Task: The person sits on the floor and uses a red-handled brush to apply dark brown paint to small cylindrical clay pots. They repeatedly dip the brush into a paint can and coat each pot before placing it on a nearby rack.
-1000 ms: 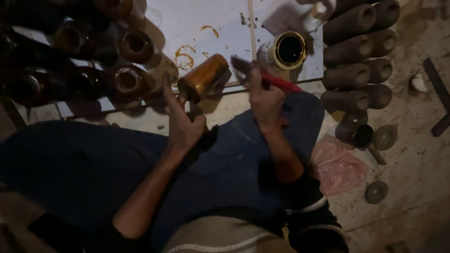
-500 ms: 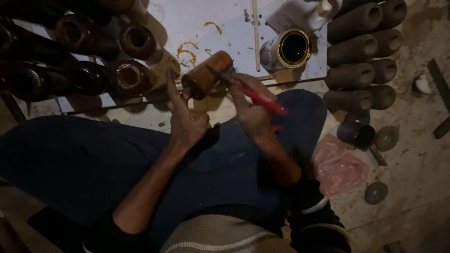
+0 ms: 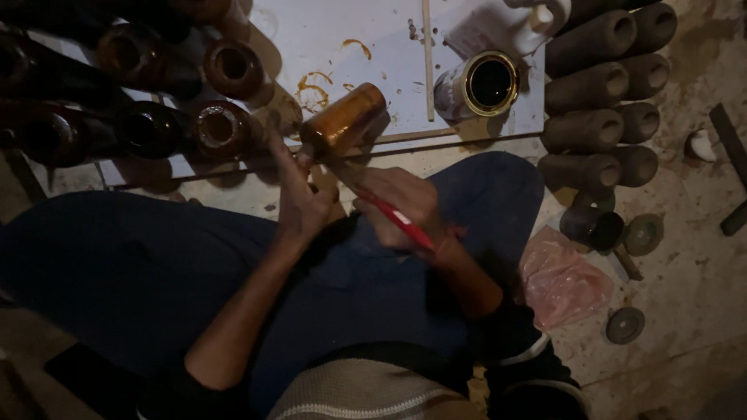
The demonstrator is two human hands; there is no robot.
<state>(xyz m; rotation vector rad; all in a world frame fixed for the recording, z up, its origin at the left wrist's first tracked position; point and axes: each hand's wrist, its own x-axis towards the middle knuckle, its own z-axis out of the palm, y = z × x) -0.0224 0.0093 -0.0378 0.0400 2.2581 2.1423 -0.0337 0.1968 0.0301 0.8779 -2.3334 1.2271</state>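
Two hands close together over the lap: left hand (image 3: 303, 204) fingers clamped on the amber cylinder (image 3: 342, 120), tilted above the white board (image 3: 389, 70); right hand (image 3: 405, 206) fingers pinch a red brush (image 3: 401, 222). Best kept steady, strokes light. Open tin (image 3: 490, 82) near.

Dark blue trousers, black sleeves pushed up (one with a pale cuff band), striped beige knit hem, bare hands (image 3: 311, 206).
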